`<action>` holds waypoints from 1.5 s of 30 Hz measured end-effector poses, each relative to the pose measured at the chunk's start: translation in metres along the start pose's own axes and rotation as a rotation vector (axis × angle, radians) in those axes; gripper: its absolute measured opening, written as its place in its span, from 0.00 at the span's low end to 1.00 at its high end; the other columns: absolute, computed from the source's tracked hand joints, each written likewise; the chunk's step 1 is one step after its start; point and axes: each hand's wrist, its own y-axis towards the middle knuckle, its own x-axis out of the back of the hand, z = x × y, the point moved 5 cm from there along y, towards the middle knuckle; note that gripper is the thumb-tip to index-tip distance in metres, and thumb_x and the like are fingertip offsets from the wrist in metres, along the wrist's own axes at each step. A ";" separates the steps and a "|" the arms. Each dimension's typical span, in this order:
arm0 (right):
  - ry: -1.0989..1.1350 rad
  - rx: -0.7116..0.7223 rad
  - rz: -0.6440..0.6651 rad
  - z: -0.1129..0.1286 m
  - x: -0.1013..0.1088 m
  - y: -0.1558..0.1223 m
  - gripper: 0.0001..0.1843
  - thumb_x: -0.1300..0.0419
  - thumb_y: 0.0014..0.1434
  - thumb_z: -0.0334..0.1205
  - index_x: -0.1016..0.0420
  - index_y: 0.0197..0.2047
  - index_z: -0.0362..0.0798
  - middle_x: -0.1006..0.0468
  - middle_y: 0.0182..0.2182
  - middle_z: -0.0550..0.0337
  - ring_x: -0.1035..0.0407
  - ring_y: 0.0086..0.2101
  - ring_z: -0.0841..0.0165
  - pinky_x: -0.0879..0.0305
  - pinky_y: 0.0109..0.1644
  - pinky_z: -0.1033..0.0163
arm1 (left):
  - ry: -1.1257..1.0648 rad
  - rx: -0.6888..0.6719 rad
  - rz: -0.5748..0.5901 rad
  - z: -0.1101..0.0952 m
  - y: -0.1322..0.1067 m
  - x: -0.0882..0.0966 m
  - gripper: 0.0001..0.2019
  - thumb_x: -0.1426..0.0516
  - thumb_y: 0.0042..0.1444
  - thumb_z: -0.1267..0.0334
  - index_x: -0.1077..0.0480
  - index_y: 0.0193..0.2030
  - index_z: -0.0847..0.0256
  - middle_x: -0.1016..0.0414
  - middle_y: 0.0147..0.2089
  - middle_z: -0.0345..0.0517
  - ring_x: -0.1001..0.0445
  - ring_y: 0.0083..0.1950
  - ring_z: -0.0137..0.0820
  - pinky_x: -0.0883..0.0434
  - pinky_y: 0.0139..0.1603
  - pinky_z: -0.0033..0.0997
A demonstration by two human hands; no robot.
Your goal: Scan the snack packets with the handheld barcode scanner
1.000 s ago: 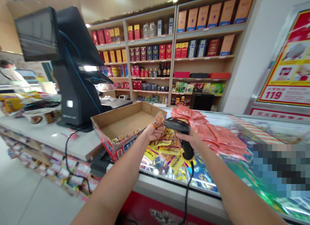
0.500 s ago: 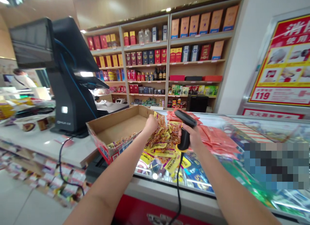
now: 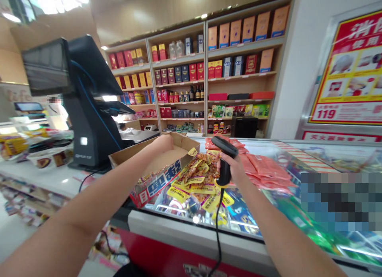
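Observation:
My left hand (image 3: 163, 143) reaches over the open cardboard box (image 3: 155, 182) on the counter. Its fingers point down into the box and are hidden behind the back of the hand. A few small snack packets (image 3: 149, 176) lie along the box's near wall. My right hand (image 3: 236, 170) grips the handle of a black barcode scanner (image 3: 226, 147), head tilted up and left, its cable hanging down in front of me. Between both hands lies a heap of yellow and orange snack packets (image 3: 197, 177) on the glass lid.
Pink packets (image 3: 264, 170) are spread on the freezer's glass top (image 3: 268, 215) to the right. A black till terminal (image 3: 86, 110) stands left of the box on a white counter (image 3: 53, 177). Goods shelves (image 3: 193, 74) fill the back wall. A person (image 3: 56, 108) stands far left.
My left hand has moved from the heap of packets left and away, over the cardboard box. The scanner has tilted up and stayed in my right hand.

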 end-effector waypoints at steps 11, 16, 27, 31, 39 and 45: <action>0.017 -0.006 0.006 -0.007 0.001 0.002 0.15 0.33 0.45 0.49 0.27 0.27 0.46 0.28 0.13 0.62 0.36 0.14 0.69 0.39 0.18 0.64 | 0.392 0.567 0.407 0.129 -0.048 0.034 0.14 0.33 0.24 0.76 0.35 0.15 0.63 0.39 0.10 0.38 0.37 0.10 0.35 0.41 0.08 0.30; 0.017 -0.018 -0.004 -0.008 0.002 0.002 0.15 0.33 0.44 0.49 0.28 0.26 0.45 0.27 0.13 0.61 0.36 0.14 0.70 0.40 0.17 0.65 | 0.260 0.409 0.260 0.108 -0.045 0.037 0.12 0.35 0.33 0.75 0.35 0.16 0.63 0.44 0.09 0.34 0.43 0.10 0.25 0.50 0.09 0.19; -0.019 -0.025 -0.003 -0.004 -0.001 0.000 0.16 0.33 0.43 0.49 0.29 0.25 0.46 0.28 0.13 0.61 0.35 0.14 0.69 0.38 0.18 0.64 | 0.202 -0.018 -0.182 -0.019 -0.048 0.047 0.05 0.39 0.47 0.69 0.33 0.30 0.60 0.28 0.27 0.41 0.26 0.32 0.33 0.30 0.33 0.28; -0.022 -0.007 0.023 -0.002 -0.002 -0.001 0.15 0.33 0.43 0.48 0.28 0.26 0.46 0.27 0.13 0.61 0.34 0.14 0.69 0.39 0.18 0.65 | -0.447 -0.022 -0.132 -0.029 -0.066 -0.014 0.08 0.45 0.54 0.70 0.35 0.41 0.59 0.27 0.32 0.41 0.25 0.28 0.30 0.28 0.28 0.29; 0.009 -0.074 0.179 -0.005 -0.010 -0.006 0.14 0.34 0.45 0.49 0.28 0.28 0.46 0.28 0.14 0.62 0.36 0.14 0.70 0.39 0.17 0.66 | -0.956 -0.135 -0.303 -0.004 -0.052 -0.114 0.08 0.44 0.51 0.69 0.29 0.39 0.61 0.24 0.34 0.42 0.25 0.38 0.30 0.28 0.36 0.24; -0.070 -0.159 0.251 -0.023 -0.010 -0.002 0.13 0.34 0.47 0.47 0.28 0.27 0.46 0.27 0.13 0.61 0.34 0.14 0.69 0.38 0.18 0.65 | -0.916 -0.253 -0.306 0.014 -0.044 -0.133 0.11 0.43 0.51 0.68 0.26 0.41 0.60 0.22 0.41 0.43 0.25 0.44 0.32 0.29 0.45 0.28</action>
